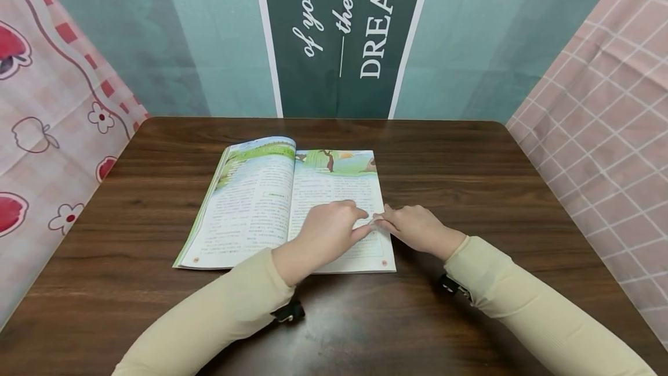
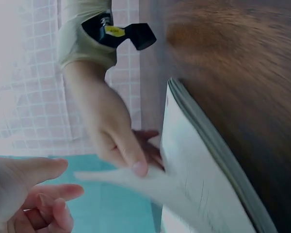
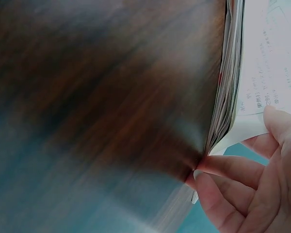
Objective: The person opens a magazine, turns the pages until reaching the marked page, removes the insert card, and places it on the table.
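Observation:
An open magazine (image 1: 250, 208) with printed text and coloured pictures along its top lies on the table. My right hand (image 1: 420, 228) is at its right edge. A lifted page (image 3: 252, 125) is pinched between its thumb and index finger, while the other fingers touch the edge of the pages. My left hand (image 1: 329, 231) is above the right-hand page. In the left wrist view, the thumb and index finger of the left hand (image 2: 26, 194) stand apart beside the tip of the lifted page (image 2: 121, 178), and the other fingers are bent. No contact with the page shows there.
The dark wooden table (image 1: 469, 173) reaches around the magazine. A green cloth with white lettering (image 1: 339, 33) hangs behind it, with patterned cloths (image 1: 616, 103) at the sides. Black straps with small devices (image 1: 288, 311) sit on both wrists.

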`<action>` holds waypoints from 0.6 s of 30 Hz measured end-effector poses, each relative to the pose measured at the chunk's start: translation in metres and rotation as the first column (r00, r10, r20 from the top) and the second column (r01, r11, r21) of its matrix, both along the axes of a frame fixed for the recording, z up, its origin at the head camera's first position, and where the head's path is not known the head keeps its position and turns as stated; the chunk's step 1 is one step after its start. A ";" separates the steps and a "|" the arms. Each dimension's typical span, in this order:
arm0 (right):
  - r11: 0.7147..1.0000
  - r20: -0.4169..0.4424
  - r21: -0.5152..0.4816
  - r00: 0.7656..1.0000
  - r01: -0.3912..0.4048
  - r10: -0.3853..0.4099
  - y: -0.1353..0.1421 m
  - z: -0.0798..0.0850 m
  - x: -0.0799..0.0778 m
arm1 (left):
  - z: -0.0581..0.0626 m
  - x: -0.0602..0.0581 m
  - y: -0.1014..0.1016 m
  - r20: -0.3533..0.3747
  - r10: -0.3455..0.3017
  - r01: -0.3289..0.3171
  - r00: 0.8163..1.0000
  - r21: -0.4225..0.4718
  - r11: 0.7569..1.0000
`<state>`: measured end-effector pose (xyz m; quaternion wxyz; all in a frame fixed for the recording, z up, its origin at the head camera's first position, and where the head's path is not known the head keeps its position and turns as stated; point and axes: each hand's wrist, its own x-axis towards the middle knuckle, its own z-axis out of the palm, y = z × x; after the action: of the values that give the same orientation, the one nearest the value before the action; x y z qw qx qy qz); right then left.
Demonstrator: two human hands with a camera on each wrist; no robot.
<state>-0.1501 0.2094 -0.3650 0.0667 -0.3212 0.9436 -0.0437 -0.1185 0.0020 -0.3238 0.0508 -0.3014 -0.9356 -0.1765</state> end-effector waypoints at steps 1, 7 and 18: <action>1.000 -0.006 0.000 1.000 -0.001 0.001 0.000 0.000 0.000 | -0.001 -0.001 0.004 -0.012 -0.004 0.004 1.000 -0.002 1.000; 1.000 -0.021 -0.005 1.000 0.008 -0.008 0.002 -0.003 0.002 | -0.008 -0.001 0.021 -0.126 0.005 -0.010 0.992 -0.039 0.999; 0.994 0.174 0.008 0.979 0.110 -0.109 0.001 0.001 0.001 | -0.005 -0.008 -0.014 -0.113 0.146 -0.141 0.983 0.047 0.989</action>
<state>-0.1489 0.2108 -0.3638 0.1463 -0.2638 0.9503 -0.0762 -0.1262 -0.0123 -0.3286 0.1236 -0.2418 -0.9468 -0.1727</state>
